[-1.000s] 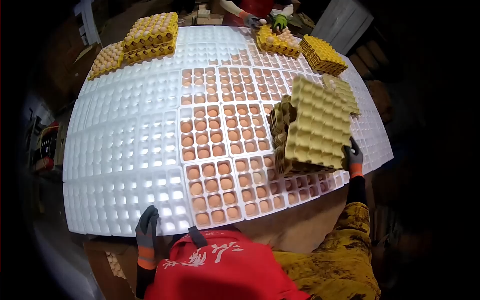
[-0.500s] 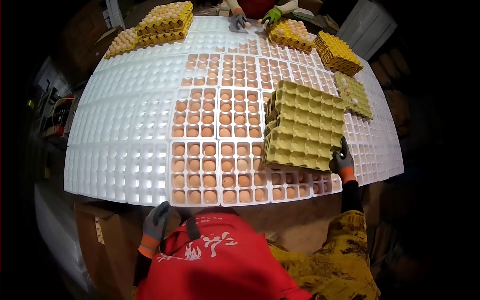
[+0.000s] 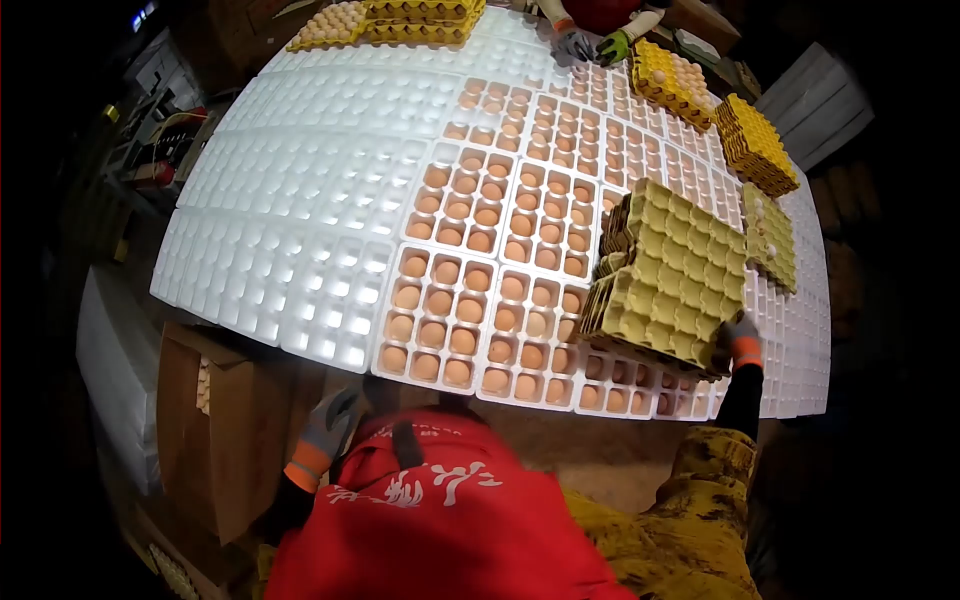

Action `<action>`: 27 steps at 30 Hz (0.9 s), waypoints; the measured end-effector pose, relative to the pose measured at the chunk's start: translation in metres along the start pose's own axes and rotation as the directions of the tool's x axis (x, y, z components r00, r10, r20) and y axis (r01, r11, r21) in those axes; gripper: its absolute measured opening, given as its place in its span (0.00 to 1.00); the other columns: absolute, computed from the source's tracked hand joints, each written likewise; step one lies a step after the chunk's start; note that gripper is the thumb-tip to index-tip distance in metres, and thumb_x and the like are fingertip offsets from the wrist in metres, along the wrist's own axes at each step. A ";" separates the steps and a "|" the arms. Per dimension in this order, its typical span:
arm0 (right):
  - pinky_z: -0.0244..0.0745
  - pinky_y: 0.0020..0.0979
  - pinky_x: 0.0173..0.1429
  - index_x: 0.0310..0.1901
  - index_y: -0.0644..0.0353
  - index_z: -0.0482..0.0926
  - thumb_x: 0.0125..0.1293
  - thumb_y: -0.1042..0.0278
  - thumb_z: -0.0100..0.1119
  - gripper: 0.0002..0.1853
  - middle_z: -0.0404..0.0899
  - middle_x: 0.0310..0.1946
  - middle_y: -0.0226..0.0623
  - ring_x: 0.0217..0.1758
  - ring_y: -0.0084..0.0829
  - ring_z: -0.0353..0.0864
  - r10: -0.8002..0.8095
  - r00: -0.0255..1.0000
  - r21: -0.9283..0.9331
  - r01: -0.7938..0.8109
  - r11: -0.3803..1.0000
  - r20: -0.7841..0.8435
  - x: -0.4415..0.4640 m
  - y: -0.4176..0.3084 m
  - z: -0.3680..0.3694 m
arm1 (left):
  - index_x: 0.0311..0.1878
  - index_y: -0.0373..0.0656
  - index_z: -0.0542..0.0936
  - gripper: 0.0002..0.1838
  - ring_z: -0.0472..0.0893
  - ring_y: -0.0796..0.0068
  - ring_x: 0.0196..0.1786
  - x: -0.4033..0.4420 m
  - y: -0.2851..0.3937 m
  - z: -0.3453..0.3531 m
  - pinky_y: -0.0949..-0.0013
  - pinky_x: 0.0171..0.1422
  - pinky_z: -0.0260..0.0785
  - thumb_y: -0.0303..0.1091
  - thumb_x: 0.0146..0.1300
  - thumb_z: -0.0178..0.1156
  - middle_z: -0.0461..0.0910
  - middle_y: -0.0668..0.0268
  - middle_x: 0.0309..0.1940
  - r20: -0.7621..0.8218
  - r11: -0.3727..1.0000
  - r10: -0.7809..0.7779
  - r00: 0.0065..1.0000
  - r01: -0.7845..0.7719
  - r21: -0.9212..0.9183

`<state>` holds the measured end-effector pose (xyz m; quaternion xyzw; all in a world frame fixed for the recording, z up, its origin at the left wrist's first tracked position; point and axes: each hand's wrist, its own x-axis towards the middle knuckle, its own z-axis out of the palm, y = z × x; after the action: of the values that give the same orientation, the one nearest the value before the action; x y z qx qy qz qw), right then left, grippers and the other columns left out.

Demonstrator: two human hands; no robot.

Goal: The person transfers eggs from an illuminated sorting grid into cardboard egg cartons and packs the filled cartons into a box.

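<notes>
My right hand (image 3: 740,338), in a grey glove with an orange cuff, grips the near right corner of a stack of yellow-green egg trays (image 3: 680,275). The stack sits unevenly over white foam egg packs; the pockets on top hold no eggs. Brown eggs fill several packs, such as the foam pack (image 3: 437,311) left of the stack. My left hand (image 3: 335,422), gloved alike, hangs below the table's front edge beside my red apron (image 3: 450,510). Its fingers look loosely stretched, and nothing shows in them.
Across the table, a co-worker's gloved hands (image 3: 595,47) are over the packs. Yellow trays of eggs (image 3: 672,85) and a yellow tray stack (image 3: 757,145) line the far right. Unfilled foam packs (image 3: 290,190) cover the left. A cardboard box (image 3: 235,430) stands at my lower left.
The view has turned, so the table appears shifted right. My left hand has drawn back from the table edge. My right hand stays at the tray stack's corner.
</notes>
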<state>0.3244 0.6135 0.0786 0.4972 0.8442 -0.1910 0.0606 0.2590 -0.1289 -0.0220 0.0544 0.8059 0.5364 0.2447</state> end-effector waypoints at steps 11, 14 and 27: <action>0.57 0.46 0.78 0.73 0.55 0.68 0.73 0.57 0.58 0.30 0.68 0.72 0.52 0.75 0.55 0.64 -0.728 0.389 -0.391 0.650 0.652 -0.565 0.042 -0.109 0.056 | 0.65 0.33 0.76 0.20 0.79 0.69 0.62 -0.034 -0.025 -0.047 0.67 0.68 0.69 0.31 0.73 0.59 0.81 0.56 0.60 -0.164 0.995 -0.069 0.984 0.081 0.066; 0.61 0.49 0.76 0.77 0.49 0.64 0.75 0.57 0.53 0.30 0.69 0.73 0.47 0.74 0.57 0.65 -0.577 0.730 -0.388 0.445 0.807 -0.365 0.129 -0.062 0.133 | 0.65 0.35 0.77 0.21 0.80 0.64 0.62 -0.076 -0.059 -0.053 0.65 0.68 0.70 0.33 0.72 0.60 0.81 0.56 0.60 -0.302 0.963 -0.031 0.953 0.109 0.245; 0.76 0.36 0.67 0.73 0.62 0.68 0.80 0.60 0.44 0.25 0.74 0.68 0.39 0.66 0.34 0.78 -0.923 0.384 0.770 0.597 0.226 -0.027 -0.340 -0.466 0.269 | 0.63 0.38 0.78 0.18 0.82 0.57 0.57 -0.250 -0.227 -0.256 0.60 0.61 0.74 0.33 0.74 0.57 0.81 0.54 0.59 -0.873 0.986 -0.161 0.461 0.114 -0.122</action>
<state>0.0684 0.0311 0.0525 -0.0764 0.8022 -0.5907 -0.0400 0.4012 -0.5260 -0.0627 -0.2991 0.8060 0.4852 -0.1598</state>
